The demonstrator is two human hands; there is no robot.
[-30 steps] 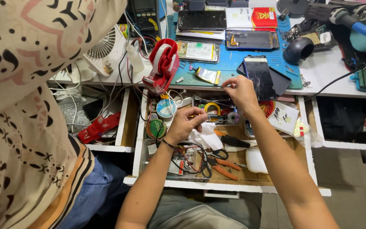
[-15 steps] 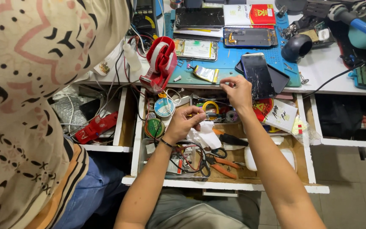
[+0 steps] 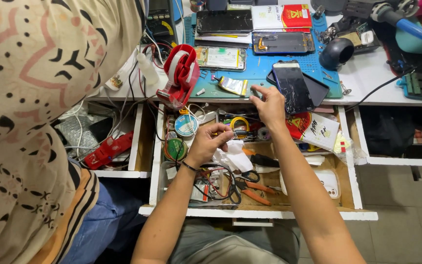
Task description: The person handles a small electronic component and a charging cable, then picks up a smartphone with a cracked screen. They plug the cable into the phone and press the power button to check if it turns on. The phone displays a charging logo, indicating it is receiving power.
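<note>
My left hand [image 3: 210,143] hovers over the open middle drawer [image 3: 255,212] with a crumpled white tissue [image 3: 234,159] gripped in its fingers. My right hand [image 3: 269,105] is raised at the desk's front edge, thumb and forefinger pinched on something small and thin that I cannot make out. Just right of it a phone with a cracked dark screen [image 3: 294,87] lies tilted on the blue work mat [image 3: 264,71]. A small foil packet [image 3: 232,85] rests on the mat to the left of that hand.
A red tape dispenser [image 3: 181,73] stands at the desk edge. The drawer holds solder reels [image 3: 186,125], a yellow tape ring [image 3: 240,122], orange-handled pliers [image 3: 251,191] and wires. Several opened phones [image 3: 282,42] lie on the mat. Another person in patterned cloth [image 3: 30,112] fills the left.
Both hands stay almost where they were. The view has dipped slightly, and the person at left has leaned in a little further.
</note>
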